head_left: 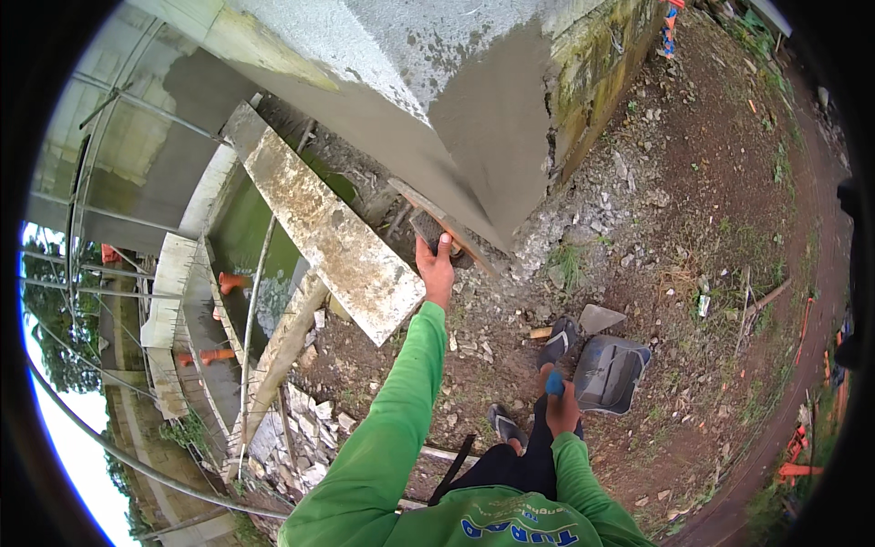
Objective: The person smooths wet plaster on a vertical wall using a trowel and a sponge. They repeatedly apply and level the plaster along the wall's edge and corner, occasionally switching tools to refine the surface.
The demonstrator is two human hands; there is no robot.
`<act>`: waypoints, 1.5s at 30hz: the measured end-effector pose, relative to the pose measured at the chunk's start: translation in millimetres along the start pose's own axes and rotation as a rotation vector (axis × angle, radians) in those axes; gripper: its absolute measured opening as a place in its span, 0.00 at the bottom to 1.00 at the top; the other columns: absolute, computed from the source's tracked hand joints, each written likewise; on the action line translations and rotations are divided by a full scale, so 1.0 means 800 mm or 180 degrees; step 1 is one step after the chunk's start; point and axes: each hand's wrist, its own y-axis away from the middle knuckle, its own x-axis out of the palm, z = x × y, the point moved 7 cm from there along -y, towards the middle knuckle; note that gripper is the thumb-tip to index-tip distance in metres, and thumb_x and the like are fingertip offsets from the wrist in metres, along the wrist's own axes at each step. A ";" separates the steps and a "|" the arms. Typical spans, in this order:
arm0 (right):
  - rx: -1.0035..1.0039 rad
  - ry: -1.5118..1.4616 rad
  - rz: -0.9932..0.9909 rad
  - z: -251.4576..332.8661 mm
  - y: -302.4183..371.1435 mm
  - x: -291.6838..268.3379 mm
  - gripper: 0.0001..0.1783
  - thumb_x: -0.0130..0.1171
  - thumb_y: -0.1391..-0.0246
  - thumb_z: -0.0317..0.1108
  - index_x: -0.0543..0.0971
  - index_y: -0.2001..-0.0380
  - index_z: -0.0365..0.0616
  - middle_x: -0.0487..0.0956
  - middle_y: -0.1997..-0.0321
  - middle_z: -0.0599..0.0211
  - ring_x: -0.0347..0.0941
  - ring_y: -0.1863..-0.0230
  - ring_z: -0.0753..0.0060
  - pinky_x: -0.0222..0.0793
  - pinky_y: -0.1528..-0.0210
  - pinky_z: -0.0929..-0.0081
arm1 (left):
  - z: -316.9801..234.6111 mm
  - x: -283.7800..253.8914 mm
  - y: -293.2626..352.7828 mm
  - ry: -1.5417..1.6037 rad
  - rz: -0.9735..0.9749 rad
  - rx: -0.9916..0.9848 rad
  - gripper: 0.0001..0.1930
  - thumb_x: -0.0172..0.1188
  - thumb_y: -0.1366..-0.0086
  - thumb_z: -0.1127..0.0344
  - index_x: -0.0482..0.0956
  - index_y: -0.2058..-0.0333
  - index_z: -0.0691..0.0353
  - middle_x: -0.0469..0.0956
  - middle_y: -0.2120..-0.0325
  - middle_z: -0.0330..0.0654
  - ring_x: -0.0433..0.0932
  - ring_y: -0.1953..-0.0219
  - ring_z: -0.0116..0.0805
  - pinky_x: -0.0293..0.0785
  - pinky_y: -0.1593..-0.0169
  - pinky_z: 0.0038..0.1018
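Observation:
My left hand [437, 272] reaches forward, closed round a long wooden plastering float [467, 244] seen nearly edge-on. A dark grey block-like part [426, 226] shows beside the thumb. The float lies along the lower edge of a freshly rendered wall corner [483, 137], its damp grey plaster meeting white, dry plaster above. Low by my legs, my right hand [563, 412] is closed on something with a blue end [554, 383]; the fingers hide the rest. Close by on the ground are a grey trowel blade [602, 318] and a black tub [612, 374] with grey residue.
A mortar-stained plank [328, 228] slopes beside my left arm, over greenish water [246, 232]. Metal scaffold poles [146, 105] cross the left. Broken stones [305, 433] lie lower left; rubble-strewn soil [693, 228] spreads right. My sandalled feet [508, 427] stand on dirt.

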 end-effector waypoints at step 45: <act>-0.0096 0.0387 -0.0160 0.007 -0.053 -0.029 0.29 0.52 0.49 0.39 0.68 0.42 0.47 0.80 0.52 0.46 0.77 0.54 0.37 0.72 0.52 0.46 | -0.031 0.052 -0.118 -0.0276 0.0107 0.0277 0.26 0.60 0.30 0.64 0.65 0.39 0.69 0.74 0.47 0.45 0.72 0.47 0.34 0.67 0.42 0.30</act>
